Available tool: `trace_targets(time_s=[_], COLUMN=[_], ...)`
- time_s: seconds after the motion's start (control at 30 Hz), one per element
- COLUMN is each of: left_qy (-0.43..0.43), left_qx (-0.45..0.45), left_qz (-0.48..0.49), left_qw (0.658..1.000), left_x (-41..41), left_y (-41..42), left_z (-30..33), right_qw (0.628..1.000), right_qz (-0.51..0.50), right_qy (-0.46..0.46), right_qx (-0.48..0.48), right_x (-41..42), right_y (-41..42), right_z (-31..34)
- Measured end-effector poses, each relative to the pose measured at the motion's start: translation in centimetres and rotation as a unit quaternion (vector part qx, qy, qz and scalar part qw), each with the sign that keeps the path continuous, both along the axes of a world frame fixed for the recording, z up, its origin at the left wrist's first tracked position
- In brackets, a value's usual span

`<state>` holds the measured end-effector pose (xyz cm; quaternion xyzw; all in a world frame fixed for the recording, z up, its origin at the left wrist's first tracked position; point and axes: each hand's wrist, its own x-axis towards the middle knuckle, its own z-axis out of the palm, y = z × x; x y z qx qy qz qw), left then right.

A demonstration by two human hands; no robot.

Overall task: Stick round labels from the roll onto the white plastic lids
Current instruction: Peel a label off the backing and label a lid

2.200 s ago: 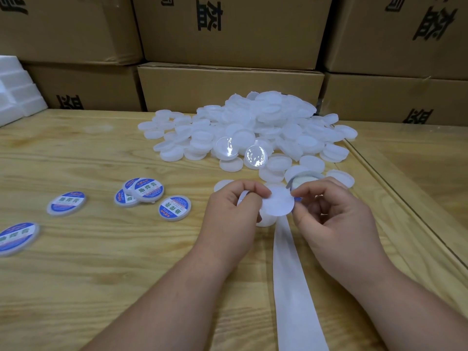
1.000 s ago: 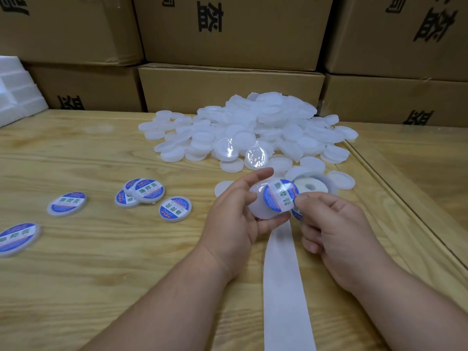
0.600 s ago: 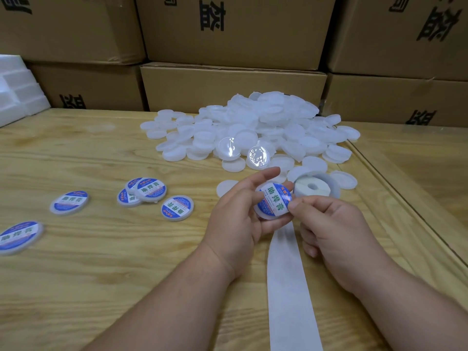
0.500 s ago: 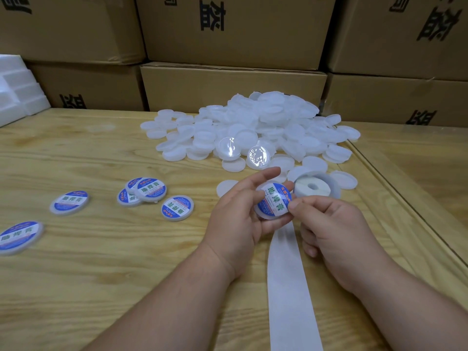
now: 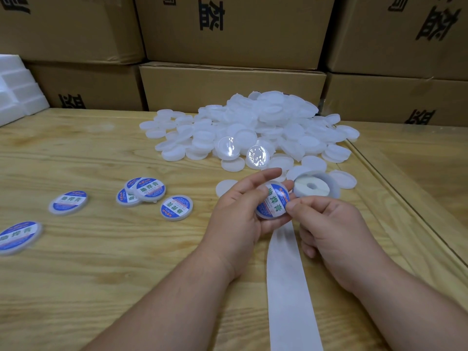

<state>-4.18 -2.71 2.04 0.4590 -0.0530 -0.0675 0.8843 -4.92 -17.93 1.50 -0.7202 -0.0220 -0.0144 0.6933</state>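
Head cam, left to right: white foam blocks (image 5: pixel 17 89) sitting at the far left edge of the wooden table (image 5: pixel 101 262). Five finished lids (image 5: pixel 176 207) lying label-up on the left half, two of them overlapping, the nearest-left one blurred. Left hand (image 5: pixel 238 216) cupping a labelled lid (image 5: pixel 273 202) from below, thumb and lower fingers curling round its rim, index finger sticking out straight above it. Lid is tilting up toward the camera, blue-and-white label facing us. Right hand (image 5: pixel 329 229) pinching at the lid's right edge with thumb and index, other fingers curling under. Backing strip (image 5: pixel 291 287) running from under the hands down to the bottom edge. Label roll (image 5: pixel 312 188) lying flat just behind the right hand. Pile of blank lids (image 5: pixel 266 130) heaping up behind, cardboard boxes (image 5: pixel 233 31) stacking along the back.
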Motion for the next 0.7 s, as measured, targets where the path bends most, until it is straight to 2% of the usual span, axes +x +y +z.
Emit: trace_targets(time_s=[0.3, 0.53, 0.7], left_qy=[0.012, 0.000, 0.038], left_qx=[-0.018, -0.038, -0.076], left_qz=[0.021, 0.125, 0.171], left_qw=[1.000, 0.991, 0.982], left_x=[0.2, 0.8, 0.9], left_y=[0.0, 0.9, 1.3], left_z=[-0.1, -0.2, 0.3], right_qw=[1.000, 0.999, 0.998], right_qz=[0.010, -0.022, -0.029], right_qy=[-0.013, -0.006, -0.055], right_qx=[-0.012, 0.027, -0.026], right_x=[-0.1, -0.2, -0.6], right_y=[0.2, 0.1, 0.5], right_z=[0.2, 0.3, 0.2])
